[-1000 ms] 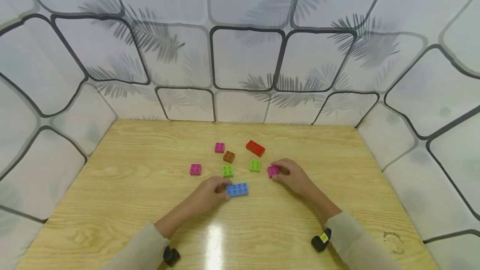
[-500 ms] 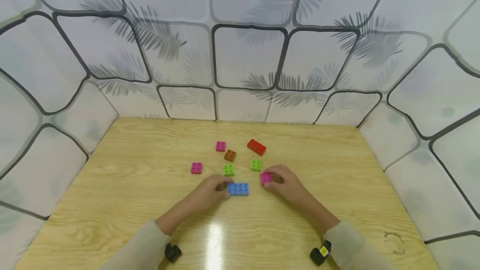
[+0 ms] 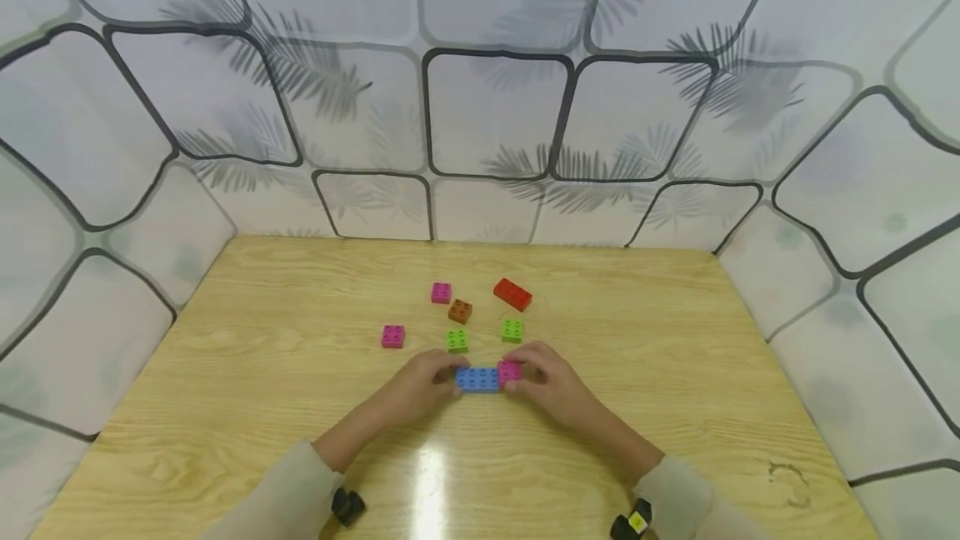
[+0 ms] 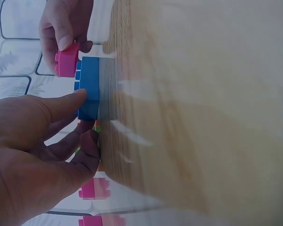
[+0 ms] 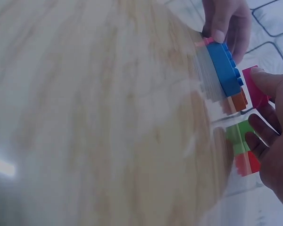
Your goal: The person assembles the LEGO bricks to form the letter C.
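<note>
My left hand (image 3: 418, 387) grips the left end of a long blue toy brick (image 3: 477, 380) lying on the table, studs up. Between the thumb and fingers of my right hand (image 3: 555, 385) is a small pink brick (image 3: 508, 372), held at the blue brick's right end. In the left wrist view, that pink brick (image 4: 68, 61) hovers just above the studs of the blue brick (image 4: 89, 88). The right wrist view also has the pink brick (image 5: 255, 86) raised on the studded side, near the end of the blue brick (image 5: 223, 68); a narrow gap seems to part them.
Beyond my hands lie two lime green bricks, one left (image 3: 457, 341) and one right (image 3: 512, 330). Farther back are a brown brick (image 3: 460, 311), a long red brick (image 3: 513, 294) and a pink brick (image 3: 441, 292). Another pink brick (image 3: 393, 336) lies left on the wooden table (image 3: 300, 290).
My right hand has carried the pink brick leftward and nearer to me, from beside the right green brick to the blue brick's right end. My left hand has stayed on the blue brick.
</note>
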